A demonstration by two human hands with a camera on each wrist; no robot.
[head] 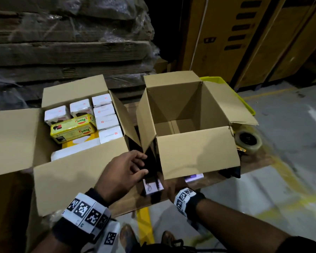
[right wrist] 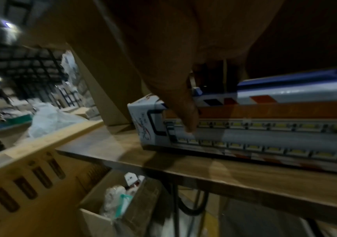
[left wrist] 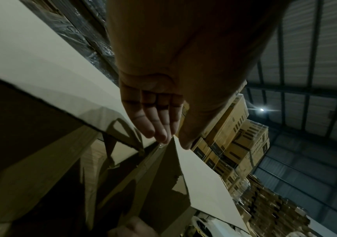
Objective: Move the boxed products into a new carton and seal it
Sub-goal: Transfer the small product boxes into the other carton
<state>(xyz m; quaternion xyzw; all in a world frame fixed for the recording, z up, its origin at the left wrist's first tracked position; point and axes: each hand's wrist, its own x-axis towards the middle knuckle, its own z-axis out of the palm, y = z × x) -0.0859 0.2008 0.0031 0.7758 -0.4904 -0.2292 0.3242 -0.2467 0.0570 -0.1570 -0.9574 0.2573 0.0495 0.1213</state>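
Two cartons side by side on a wooden bench, flaps up. Full carton (head: 77,161) sits left of the left hand (head: 124,172); new carton (head: 195,152) sits just ahead of the right hand (head: 170,190). Both stand open and close together, presumably so each product travels the shortest way across. The new carton's floor shows bare cardboard, nothing loaded yet.

Boxed products (head: 106,121): white cartons standing upright in rows at the far side of the full carton, well ahead of the left hand. A yellow box (head: 74,129) lies flat across them, printed lid up, with flatter white and yellow packs under it (contents not readable).

Long printed box (right wrist: 244,133) lies on the bench under the new carton's near flap, end toward the person, probably parked out of the loading path.

Left hand: fingers straight and relaxed, tips at the edge of the new carton's left flap, between the cartons, holding nothing; likely steadying or spreading it. Right hand: mostly hidden below the near flap; the wrist view shows a fingertip (right wrist: 190,128) touching the long box's top, grip cannot be told.
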